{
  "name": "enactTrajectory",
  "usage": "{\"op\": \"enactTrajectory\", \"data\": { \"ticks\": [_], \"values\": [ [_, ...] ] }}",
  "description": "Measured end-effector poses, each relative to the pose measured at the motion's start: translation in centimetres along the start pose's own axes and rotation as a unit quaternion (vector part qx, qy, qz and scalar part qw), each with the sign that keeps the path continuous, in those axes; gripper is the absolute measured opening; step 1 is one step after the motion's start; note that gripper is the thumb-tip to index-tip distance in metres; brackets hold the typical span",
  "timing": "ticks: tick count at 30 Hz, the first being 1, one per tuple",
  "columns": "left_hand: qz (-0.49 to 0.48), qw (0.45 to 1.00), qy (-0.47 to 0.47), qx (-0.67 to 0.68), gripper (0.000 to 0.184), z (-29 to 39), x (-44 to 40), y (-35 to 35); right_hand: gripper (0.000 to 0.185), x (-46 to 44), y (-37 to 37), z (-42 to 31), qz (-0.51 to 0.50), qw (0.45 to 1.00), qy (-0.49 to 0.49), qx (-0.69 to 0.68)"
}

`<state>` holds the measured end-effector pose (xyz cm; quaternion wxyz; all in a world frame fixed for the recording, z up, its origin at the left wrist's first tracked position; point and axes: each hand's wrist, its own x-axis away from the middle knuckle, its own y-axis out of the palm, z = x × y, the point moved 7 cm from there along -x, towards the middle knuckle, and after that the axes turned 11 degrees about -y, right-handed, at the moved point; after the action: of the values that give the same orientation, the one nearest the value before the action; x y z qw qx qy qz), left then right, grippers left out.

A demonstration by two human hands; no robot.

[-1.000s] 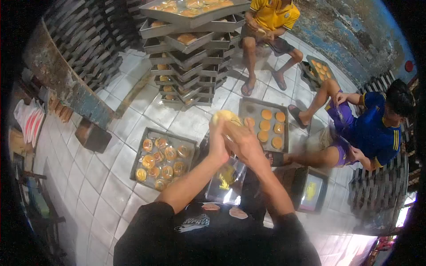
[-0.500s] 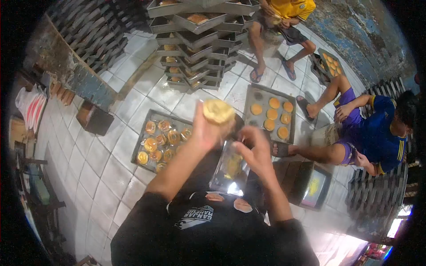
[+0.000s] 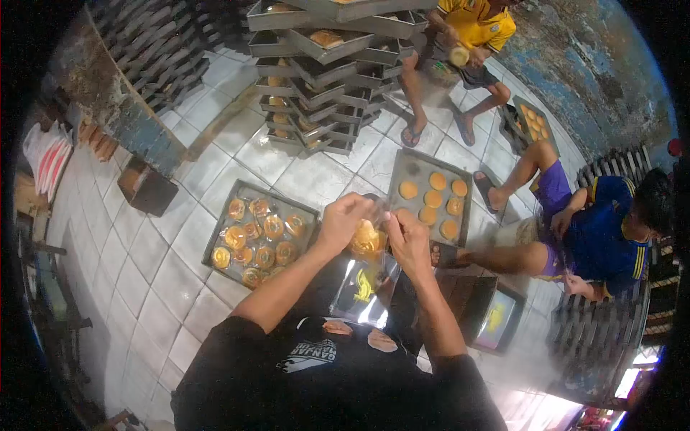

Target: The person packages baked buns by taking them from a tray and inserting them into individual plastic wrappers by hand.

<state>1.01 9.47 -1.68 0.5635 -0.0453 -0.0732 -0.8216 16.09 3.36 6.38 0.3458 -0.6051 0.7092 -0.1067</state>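
Note:
In front of my body a round golden bun hangs between my hands, apparently inside a clear plastic bag. My left hand pinches the upper left edge of the bag. My right hand is closed on the bag's upper right edge, thumb and fingers together. Just below, clear plastic wrappers with a yellow print lie by my lap. Left of my hands is a metal tray of buns in shiny wrapping; beyond my right hand stands another tray with several unwrapped buns.
A tall stack of metal trays rises ahead on the tiled floor. A person in a yellow shirt sits beyond; another in a blue shirt sits at right. A dark box stands at left.
The bun was bare in my raised left hand; now it hangs lower, apparently in a bag. My right hand has come up from the wrappers to the bag's edge.

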Motion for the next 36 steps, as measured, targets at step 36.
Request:
{"op": "enactTrajectory", "data": {
  "ticks": [36],
  "values": [
    [-0.077,0.832,0.226,-0.501,0.036,0.1,9.5,2.6,0.05,10.0,-3.5,5.6,-0.077,0.993,-0.019,0.087]
  ]
}}
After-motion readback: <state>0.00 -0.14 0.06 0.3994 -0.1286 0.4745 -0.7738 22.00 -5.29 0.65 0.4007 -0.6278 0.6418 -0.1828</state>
